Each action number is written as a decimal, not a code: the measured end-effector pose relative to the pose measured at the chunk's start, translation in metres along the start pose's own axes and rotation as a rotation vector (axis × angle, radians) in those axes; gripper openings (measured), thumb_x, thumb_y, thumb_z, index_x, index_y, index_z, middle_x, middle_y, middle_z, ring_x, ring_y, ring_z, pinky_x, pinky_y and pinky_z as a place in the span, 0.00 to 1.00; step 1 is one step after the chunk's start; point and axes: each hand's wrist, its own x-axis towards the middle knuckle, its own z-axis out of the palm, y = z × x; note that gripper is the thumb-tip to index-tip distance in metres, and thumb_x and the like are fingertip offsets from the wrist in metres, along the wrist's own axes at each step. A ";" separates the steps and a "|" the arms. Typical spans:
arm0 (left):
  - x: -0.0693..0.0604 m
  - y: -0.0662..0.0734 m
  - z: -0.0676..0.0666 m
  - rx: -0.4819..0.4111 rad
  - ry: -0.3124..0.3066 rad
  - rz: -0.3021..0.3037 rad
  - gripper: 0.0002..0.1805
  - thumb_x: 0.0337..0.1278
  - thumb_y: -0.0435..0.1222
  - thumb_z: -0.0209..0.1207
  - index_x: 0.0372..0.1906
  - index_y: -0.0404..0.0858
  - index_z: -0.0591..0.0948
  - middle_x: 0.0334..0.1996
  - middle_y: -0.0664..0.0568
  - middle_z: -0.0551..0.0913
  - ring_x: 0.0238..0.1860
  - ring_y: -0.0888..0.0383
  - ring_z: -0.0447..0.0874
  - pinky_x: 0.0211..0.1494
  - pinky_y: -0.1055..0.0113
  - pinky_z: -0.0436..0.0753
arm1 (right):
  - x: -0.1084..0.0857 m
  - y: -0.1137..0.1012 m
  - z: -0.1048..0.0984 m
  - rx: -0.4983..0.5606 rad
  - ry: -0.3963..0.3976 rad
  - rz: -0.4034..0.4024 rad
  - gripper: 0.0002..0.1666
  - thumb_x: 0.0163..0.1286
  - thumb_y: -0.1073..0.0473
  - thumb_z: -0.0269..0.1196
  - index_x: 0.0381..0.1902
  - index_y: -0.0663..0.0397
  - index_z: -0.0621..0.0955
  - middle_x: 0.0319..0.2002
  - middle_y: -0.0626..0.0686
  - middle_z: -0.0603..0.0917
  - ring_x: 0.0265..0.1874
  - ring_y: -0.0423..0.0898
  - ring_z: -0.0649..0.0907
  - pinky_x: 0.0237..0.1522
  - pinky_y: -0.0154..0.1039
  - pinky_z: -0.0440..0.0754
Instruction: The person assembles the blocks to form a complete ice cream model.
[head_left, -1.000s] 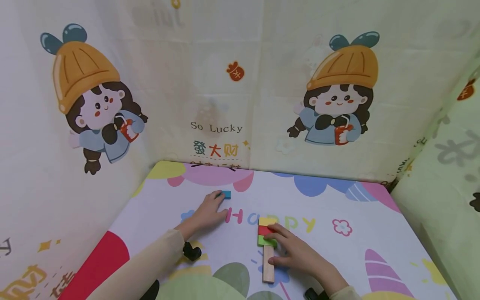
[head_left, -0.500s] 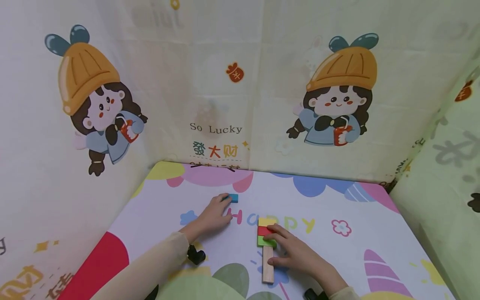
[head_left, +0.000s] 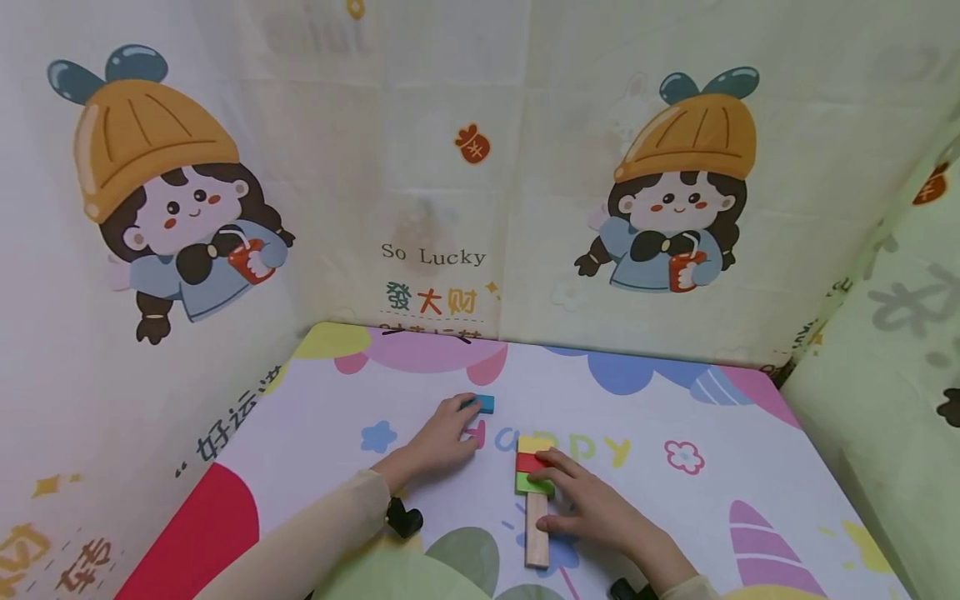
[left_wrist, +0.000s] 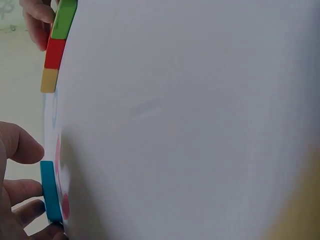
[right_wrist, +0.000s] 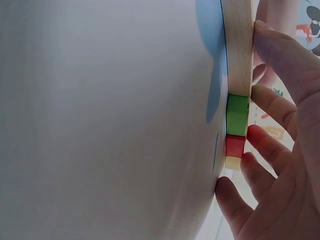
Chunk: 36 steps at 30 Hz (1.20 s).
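Note:
In the head view my left hand (head_left: pixel 442 433) reaches over the table with its fingertips on a small blue block (head_left: pixel 486 404). The left wrist view shows fingers touching the top of this blue block (left_wrist: pixel 49 187), the thumb standing off its end. My right hand (head_left: pixel 600 504) rests spread along a row of flat pieces. These are a yellow block (head_left: pixel 535 444), a red block (head_left: pixel 528 462), a green block (head_left: pixel 527 482) and a plain wooden strip (head_left: pixel 537 533) below them. In the right wrist view the thumb touches the strip (right_wrist: pixel 239 45) and fingertips touch the coloured blocks.
A printed cloth (head_left: pixel 277 517) with colourful shapes and the word "Happy" covers the table. Curtains (head_left: pixel 525 192) with cartoon figures stand at the back and sides. A black wrist device (head_left: pixel 405 518) sits at the left cuff.
My left hand has slid the blue block rightward and slightly nearer, toward the coloured row. The right hand and the row under it have stayed put.

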 end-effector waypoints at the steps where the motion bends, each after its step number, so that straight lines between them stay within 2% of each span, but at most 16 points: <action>1: 0.000 0.001 0.001 0.007 -0.002 0.002 0.35 0.68 0.42 0.57 0.77 0.36 0.68 0.79 0.44 0.62 0.79 0.44 0.59 0.78 0.47 0.68 | 0.000 0.000 0.000 -0.001 -0.001 -0.001 0.35 0.62 0.32 0.70 0.65 0.32 0.80 0.78 0.48 0.67 0.78 0.57 0.66 0.68 0.62 0.75; 7: -0.001 0.008 0.004 0.005 -0.008 0.030 0.35 0.67 0.42 0.58 0.76 0.36 0.69 0.78 0.44 0.63 0.78 0.43 0.60 0.78 0.47 0.68 | 0.000 0.002 0.000 -0.010 0.002 -0.017 0.34 0.63 0.32 0.70 0.64 0.32 0.80 0.78 0.48 0.67 0.78 0.57 0.65 0.68 0.61 0.75; 12: 0.000 0.016 0.004 -0.005 -0.040 0.019 0.36 0.66 0.42 0.58 0.77 0.37 0.68 0.79 0.46 0.62 0.79 0.45 0.59 0.78 0.46 0.68 | 0.000 0.002 -0.001 0.004 0.004 -0.025 0.34 0.63 0.32 0.70 0.64 0.33 0.80 0.78 0.49 0.67 0.78 0.57 0.65 0.68 0.62 0.75; 20: 0.003 0.030 0.009 -0.002 -0.065 0.037 0.37 0.66 0.42 0.59 0.78 0.39 0.67 0.80 0.47 0.61 0.79 0.47 0.58 0.78 0.47 0.67 | 0.000 0.001 -0.002 -0.004 0.004 -0.020 0.34 0.63 0.33 0.70 0.65 0.32 0.80 0.78 0.49 0.67 0.78 0.57 0.66 0.68 0.62 0.75; 32: 0.008 0.041 0.024 0.035 -0.095 0.079 0.37 0.66 0.43 0.57 0.79 0.40 0.66 0.80 0.49 0.60 0.79 0.49 0.58 0.77 0.47 0.69 | -0.001 0.008 0.001 -0.016 0.022 -0.059 0.34 0.64 0.31 0.68 0.64 0.32 0.79 0.78 0.49 0.67 0.78 0.58 0.65 0.69 0.62 0.74; 36: 0.008 0.043 0.026 -0.010 -0.091 0.058 0.36 0.67 0.43 0.57 0.79 0.41 0.67 0.80 0.49 0.60 0.80 0.48 0.58 0.77 0.45 0.69 | -0.002 0.010 0.002 -0.021 0.025 -0.064 0.34 0.64 0.31 0.68 0.65 0.31 0.79 0.78 0.49 0.67 0.78 0.57 0.65 0.69 0.61 0.75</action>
